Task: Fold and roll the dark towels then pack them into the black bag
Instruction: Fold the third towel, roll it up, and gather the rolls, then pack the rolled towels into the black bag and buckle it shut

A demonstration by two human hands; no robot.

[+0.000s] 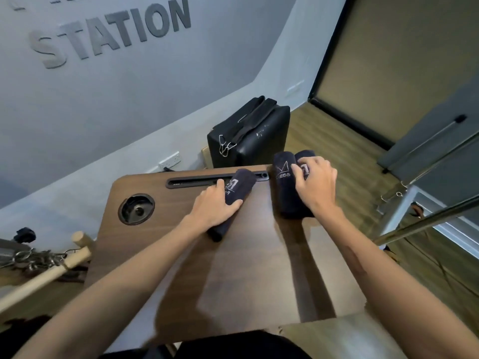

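Head view, left hand: the left hand (215,207) is lying over a rolled dark towel (234,200) in the middle of the table (246,275), its fingers curling round the near half of the roll.
Head view, left towel axis: the roll is running slantwise, its far end pointing up and to the right toward the slot (197,181) at the table's back edge, its near end sticking out below the wrist.
Head view, right hand: the right hand (315,183) is resting on two more rolled towels, a nearer-left roll (285,187) and a second roll (305,155) just beside it, with the fingers curling down over the pair.
Head view, right towels axis: both are lying side by side and touching at the table's right edge, long axes pointing away from the person.
Head view, bag: the black bag (261,136) is standing on the floor beyond the table's far edge, closer to the right hand's pair.
Bag opening: looking zipped or closed on top; I cannot tell for certain.
Coming move, as a judgement: the right hand is nearer the bag, so its rolls would be travelling forward and slightly left.
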